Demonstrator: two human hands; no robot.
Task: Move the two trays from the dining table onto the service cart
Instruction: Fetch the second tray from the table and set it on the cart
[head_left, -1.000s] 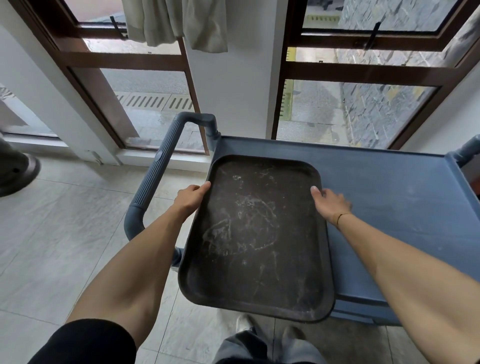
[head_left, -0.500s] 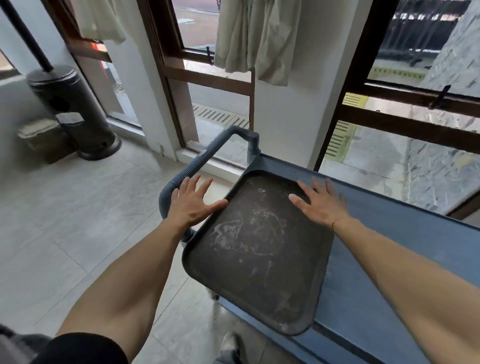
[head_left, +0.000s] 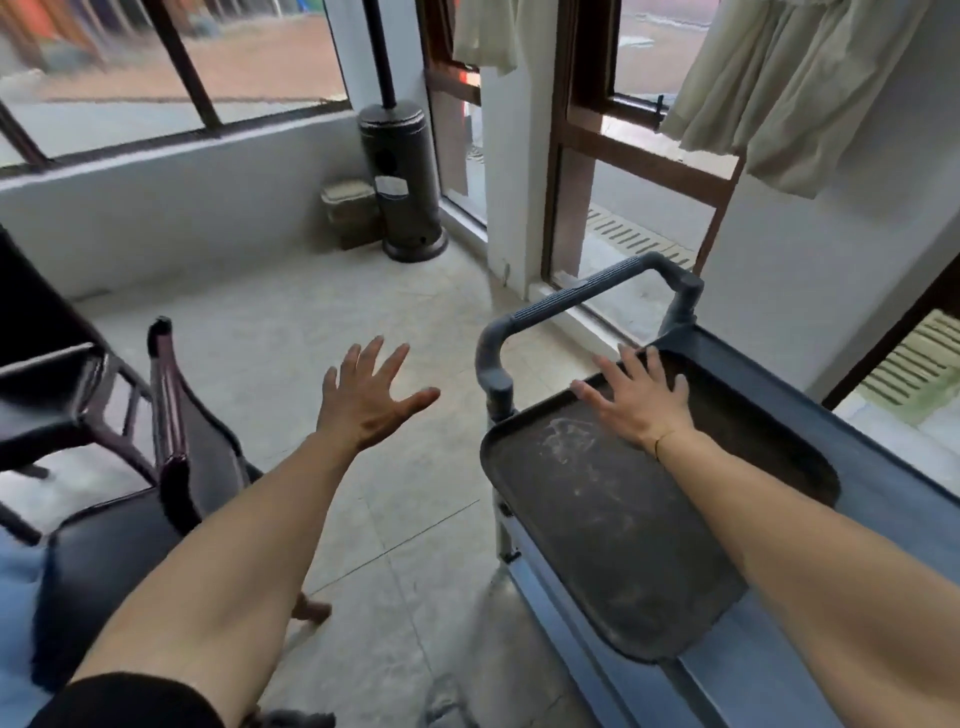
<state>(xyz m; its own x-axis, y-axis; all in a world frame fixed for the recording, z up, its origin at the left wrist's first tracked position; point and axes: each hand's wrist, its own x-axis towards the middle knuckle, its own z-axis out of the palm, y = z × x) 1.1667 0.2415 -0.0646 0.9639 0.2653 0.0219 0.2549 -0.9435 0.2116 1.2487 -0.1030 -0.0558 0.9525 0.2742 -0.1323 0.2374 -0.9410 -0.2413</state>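
A dark, scuffed tray (head_left: 613, 525) lies flat on the top shelf of the blue-grey service cart (head_left: 893, 499), its near corner overhanging the cart's edge. My right hand (head_left: 636, 402) hovers over or rests on the tray's far end with fingers spread, gripping nothing. Over the floor to the left of the cart handle (head_left: 566, 301), my left hand (head_left: 369, 395) is spread wide and holds nothing. No second tray and no dining table are in view.
A dark wooden chair (head_left: 171, 441) with a black seat stands at the left, close to my left arm. A patio heater (head_left: 402, 171) and a small box stand in the far corner. Windows and pale curtains (head_left: 789, 88) line the wall behind the cart.
Both hands let go of the tray, which now rests on the cart. My view swung left; my left hand moved off the tray edge and out over the floor.
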